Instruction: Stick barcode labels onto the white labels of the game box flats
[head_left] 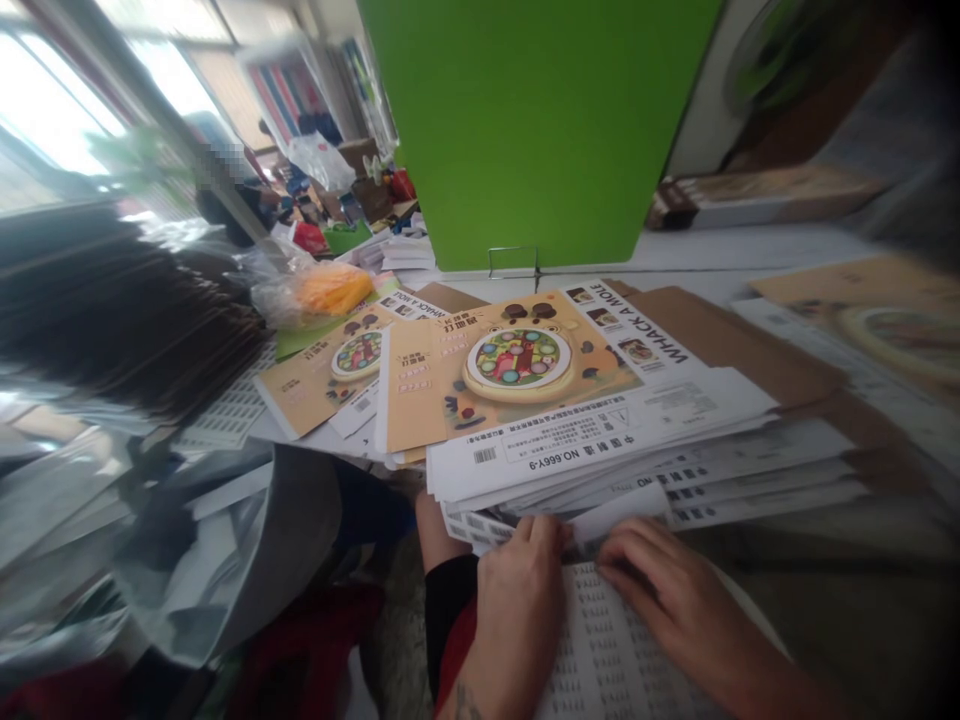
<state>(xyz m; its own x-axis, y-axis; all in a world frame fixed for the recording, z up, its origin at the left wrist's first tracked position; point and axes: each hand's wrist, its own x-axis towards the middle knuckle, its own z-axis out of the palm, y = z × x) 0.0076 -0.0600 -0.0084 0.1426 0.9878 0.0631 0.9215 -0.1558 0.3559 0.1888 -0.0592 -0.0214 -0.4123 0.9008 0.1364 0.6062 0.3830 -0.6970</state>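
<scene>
A white label sheet (607, 640) printed with rows of repeated codes lies across my lap. My left hand (521, 600) closes its curled fingers at the sheet's upper left edge. Opposite it, my right hand (671, 590) pinches the upper right edge, its fingertips partly hidden and slightly blurred. Between the hands a plain white strip of paper (619, 515) sticks up. Just beyond them is a stack of flat printed boxes (555, 380) marked "WHACK A MOLE". Another sheet with barcodes (474, 528) pokes out under the stack, beside my left hand.
A bag-lined bin (300, 540) with paper scraps stands at the left, below a tall stack of flat cardboard (112, 310). Behind the boxes rises a green panel (540, 130). An orange bundle in clear plastic (334, 288) lies left of it. More printed card (885, 320) is at right.
</scene>
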